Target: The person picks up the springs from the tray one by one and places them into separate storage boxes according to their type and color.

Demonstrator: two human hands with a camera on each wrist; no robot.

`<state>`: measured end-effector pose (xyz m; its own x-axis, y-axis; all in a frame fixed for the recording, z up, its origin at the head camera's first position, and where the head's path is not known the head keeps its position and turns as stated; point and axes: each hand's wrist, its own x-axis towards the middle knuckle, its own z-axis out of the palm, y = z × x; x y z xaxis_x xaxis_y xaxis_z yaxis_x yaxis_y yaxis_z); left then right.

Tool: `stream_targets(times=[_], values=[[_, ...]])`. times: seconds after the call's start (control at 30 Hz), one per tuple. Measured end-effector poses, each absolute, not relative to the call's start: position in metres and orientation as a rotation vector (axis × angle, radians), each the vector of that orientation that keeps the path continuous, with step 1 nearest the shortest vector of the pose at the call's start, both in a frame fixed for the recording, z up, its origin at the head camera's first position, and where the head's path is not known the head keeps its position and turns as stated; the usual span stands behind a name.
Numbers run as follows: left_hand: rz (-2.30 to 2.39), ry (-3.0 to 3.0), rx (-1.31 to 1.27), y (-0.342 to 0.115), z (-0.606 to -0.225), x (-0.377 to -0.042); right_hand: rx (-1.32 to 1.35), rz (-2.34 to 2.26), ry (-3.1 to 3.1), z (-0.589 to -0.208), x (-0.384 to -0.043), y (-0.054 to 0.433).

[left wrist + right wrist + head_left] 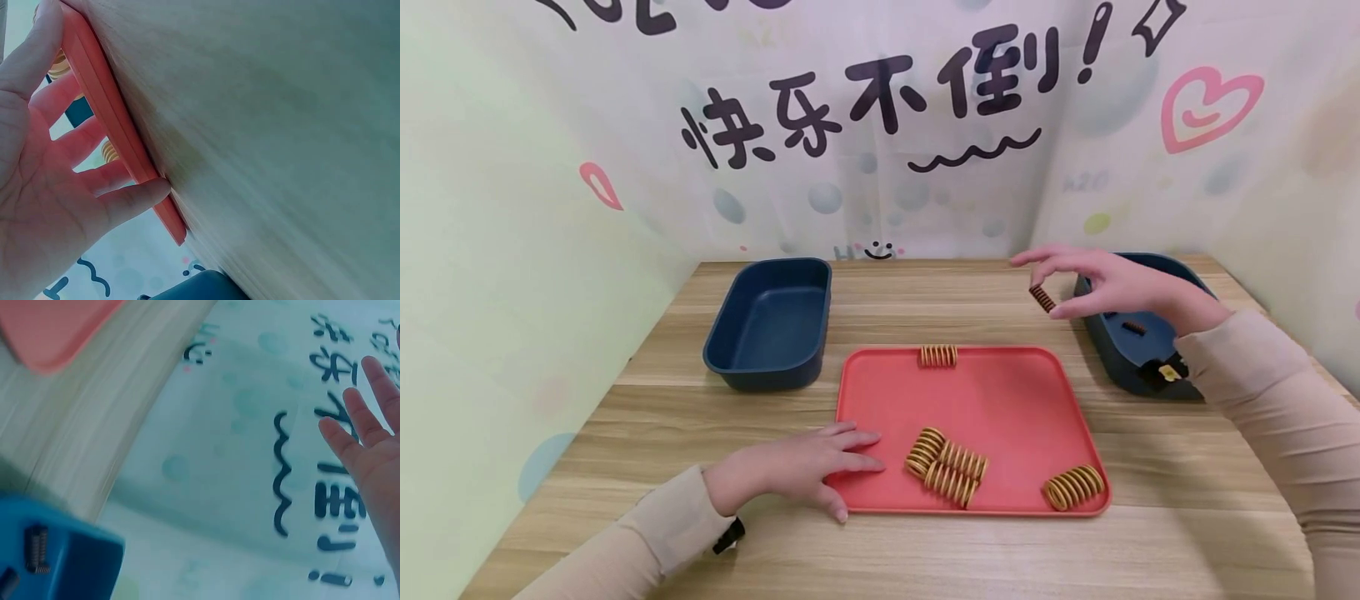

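My right hand (1108, 283) pinches a small dark coil spring (1042, 298) between thumb and finger, raised in front of the right blue bin (1112, 360). In the right wrist view only part of that hand (375, 444) shows, and the spring is out of sight. My left hand (805, 467) rests with spread fingers on the left edge of the red tray (1000, 400). On the tray lie several gold springs: a cluster (951, 471) near the middle front, one spring (938, 357) at the back edge, another spring (1073, 487) in the front right corner.
A second blue bin (767, 367) stands at the back left with nothing visible inside. Small dark springs (1133, 328) lie in the right bin, partly hidden by my arm. Behind the wooden table (880, 308) hangs a printed curtain (850, 183).
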<state>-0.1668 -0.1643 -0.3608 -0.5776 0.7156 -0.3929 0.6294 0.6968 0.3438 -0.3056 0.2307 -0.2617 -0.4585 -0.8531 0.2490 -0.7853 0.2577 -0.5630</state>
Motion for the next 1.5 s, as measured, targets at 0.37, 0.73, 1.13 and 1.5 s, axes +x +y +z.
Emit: stream_targets(times=[0.37,0.73,1.13,1.5], values=[[0.224,2.401,1.047,-0.164,-0.362,-0.166,-1.307,-0.998,2.559,-0.255,-0.321,0.266],[0.216,2.407,1.052,-0.164,-0.362,-0.167,-0.901,-0.985,2.704,-0.252,-0.338,0.292],[0.232,2.402,1.075,-0.164,-0.361,-0.167,-0.635,-0.999,2.77,-0.28,-0.364,0.335],[0.219,2.403,1.076,-0.165,-0.362,-0.167,-0.418,-1.008,2.783,-0.309,-0.374,0.365]])
